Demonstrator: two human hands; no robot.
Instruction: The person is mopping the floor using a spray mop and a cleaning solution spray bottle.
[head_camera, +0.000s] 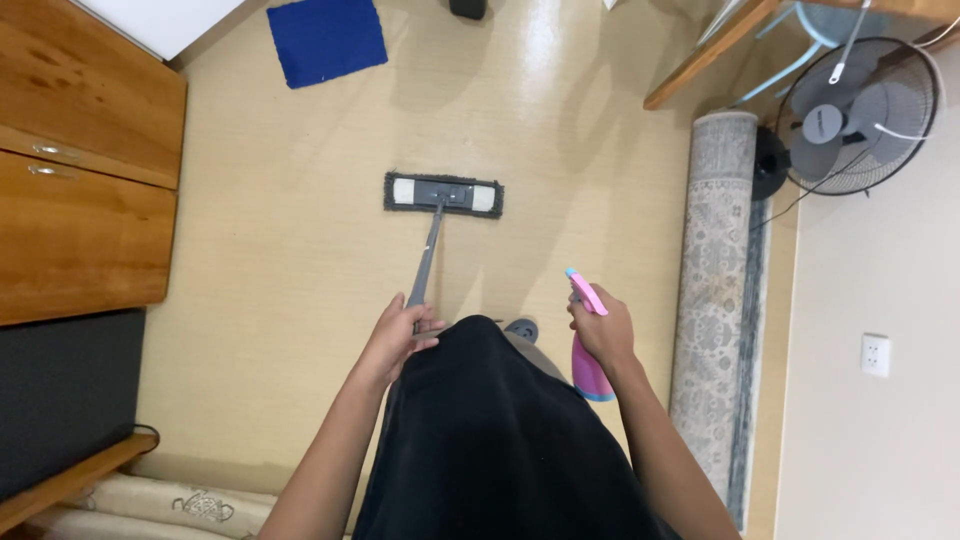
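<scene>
Closest in, a black garment (490, 440) fills the bottom of the view, and both bare forearms reach out past it. The left hand (400, 335) is wrapped around the grey mop handle (428, 258), fingers curled shut on the shaft. The right hand (605, 330) is closed around the neck of a pink spray bottle (588, 372), held upright beside the person's hip, its pale blue nozzle tip pointing forward. Between the two hands, a grey slipper toe (522, 328) peeks out from under the garment.

Down at the lower left lies a cream patterned cushion or mat (180, 500) against the base of a dark panel (65, 395).

Further out, the handle slants away to the flat mop head (444, 193), a grey rectangle with a fringed dark edge, lying flat on the beige floor (290, 250) well ahead of the person. To the right, a rolled grey patterned rug (712, 290) lies along the wall, near the spray bottle but not touching it. On the left stands a wooden cabinet (80, 200).

Farthest away, a blue mat (327, 40) lies on the floor, and a grey standing fan (855, 115) sits in the right corner beside a wooden table edge (705, 55)
</scene>
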